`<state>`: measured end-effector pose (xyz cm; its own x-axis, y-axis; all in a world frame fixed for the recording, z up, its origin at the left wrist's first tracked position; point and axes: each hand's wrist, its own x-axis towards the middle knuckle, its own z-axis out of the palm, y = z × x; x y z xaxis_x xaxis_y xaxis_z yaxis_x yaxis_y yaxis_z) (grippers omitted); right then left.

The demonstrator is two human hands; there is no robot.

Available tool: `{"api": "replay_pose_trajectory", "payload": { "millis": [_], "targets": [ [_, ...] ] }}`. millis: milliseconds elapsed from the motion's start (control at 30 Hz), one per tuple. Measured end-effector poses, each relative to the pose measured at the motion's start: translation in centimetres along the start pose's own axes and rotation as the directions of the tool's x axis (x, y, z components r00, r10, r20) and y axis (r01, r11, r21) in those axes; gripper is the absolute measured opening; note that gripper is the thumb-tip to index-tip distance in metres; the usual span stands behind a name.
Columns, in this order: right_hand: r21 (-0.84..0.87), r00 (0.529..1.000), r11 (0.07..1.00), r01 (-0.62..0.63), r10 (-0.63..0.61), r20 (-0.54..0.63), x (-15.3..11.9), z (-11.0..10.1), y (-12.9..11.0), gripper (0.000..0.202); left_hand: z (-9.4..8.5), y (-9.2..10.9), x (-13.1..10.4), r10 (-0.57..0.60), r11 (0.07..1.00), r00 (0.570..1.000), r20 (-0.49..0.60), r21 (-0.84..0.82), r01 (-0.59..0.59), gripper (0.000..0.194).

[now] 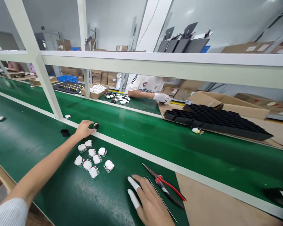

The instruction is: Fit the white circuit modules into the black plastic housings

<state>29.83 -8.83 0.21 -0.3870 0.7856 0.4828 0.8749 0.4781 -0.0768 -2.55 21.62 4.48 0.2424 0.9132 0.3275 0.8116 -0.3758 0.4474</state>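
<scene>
right hand [151, 201] near, fingers loosely spread | left hand [84, 129] farther left, thumb and finger around black block [96, 126] by white strip [136, 151], can't tell if pinching | imo grip both sides squarely

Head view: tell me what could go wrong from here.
The small black block at the left grip might slip onto the green surface beyond the white strip.
The pointed pliers lie near the right grip; their tips could prick it.
The white-topped boards sit close together; a bump could scatter them.
</scene>
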Motion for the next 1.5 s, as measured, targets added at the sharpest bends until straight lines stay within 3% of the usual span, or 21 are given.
{"api": "replay_pose_trajectory", "payload": {
  "millis": [100, 200, 300, 433, 500, 600, 700, 800, 1000, 1133, 1300, 1400, 1500],
  "targets": [
    [0.089, 1.0, 0.996, -0.012, 0.011, 0.013, 2.3, 1.1, -0.9, 0.038, -3.1, -3.2, -2.5, -0.032, 0.995, 0.999, -0.017, 0.091, 0.033, 0.058],
    [0.174, 0.998, 0.984, -0.03, 0.02, 0.062, 5.2, 2.5, -1.8, 0.043, -6.0, -5.9, -5.1, -0.122, 0.98, 0.992, -0.037, 0.156, 0.126, 0.065],
    [0.194, 0.993, 0.981, -0.026, 0.002, 0.122, 7.9, 3.9, -2.4, 0.035, -7.0, -6.2, -6.9, -0.12, 0.984, 0.993, -0.019, 0.133, 0.121, 0.065],
    [0.151, 0.988, 0.988, -0.022, -0.002, 0.156, 9.2, 4.9, -2.6, 0.01, -4.7, -2.4, -6.1, 0.04, 0.998, 0.998, 0.047, -0.049, -0.038, 0.054],
    [0.137, 0.989, 0.99, -0.032, 0.011, 0.149, 8.4, 4.7, -2.3, 0.012, -2.3, 0.2, -4.4, 0.091, 0.982, 0.994, 0.066, -0.173, -0.078, 0.05],
    [0.151, 0.992, 0.987, -0.051, 0.033, 0.119, 6.3, 4.0, -1.6, 0.024, 1.5, 3.8, -1.1, 0.058, 0.927, 0.996, 0.071, -0.374, -0.028, 0.04],
    [0.208, 0.997, 0.975, -0.074, 0.067, 0.041, 4.3, 3.8, -1.0, 0.039, 4.4, 6.9, 1.4, -0.047, 0.802, 0.993, 0.109, -0.588, 0.102, 0.028],
    [0.246, 0.996, 0.966, -0.081, 0.086, -0.008, 3.2, 4.1, -0.6, 0.047, 5.6, 9.7, 1.9, -0.122, 0.579, 0.972, 0.2, -0.781, 0.234, 0.027],
    [0.242, 0.995, 0.965, -0.102, 0.099, 0.022, 3.2, 4.3, -0.4, 0.044, 4.2, 14.3, -1.2, -0.122, 0.091, 0.917, 0.379, -0.916, 0.391, 0.02],
    [0.23, 0.994, 0.967, -0.106, 0.097, 0.053, 3.2, 4.2, -0.3, 0.04, 2.9, 16.2, -2.7, -0.108, -0.059, 0.886, 0.45, -0.893, 0.446, 0.015],
    [0.217, 0.991, 0.969, -0.119, 0.103, 0.082, 3.0, 4.4, -0.3, 0.04, 2.0, 17.3, -3.5, -0.066, -0.026, 0.887, 0.457, -0.889, 0.457, 0.014],
    [0.205, 0.988, 0.97, -0.131, 0.112, 0.104, 2.9, 4.6, -0.3, 0.041, 2.0, 17.3, -3.8, -0.034, 0.09, 0.912, 0.408, -0.908, 0.41, 0.023],
    [0.196, 0.986, 0.971, -0.136, 0.114, 0.123, 2.9, 4.7, -0.3, 0.043, 2.8, 16.5, -3.1, 0.001, 0.272, 0.944, 0.329, -0.909, 0.316, 0.033]
  ]
}}
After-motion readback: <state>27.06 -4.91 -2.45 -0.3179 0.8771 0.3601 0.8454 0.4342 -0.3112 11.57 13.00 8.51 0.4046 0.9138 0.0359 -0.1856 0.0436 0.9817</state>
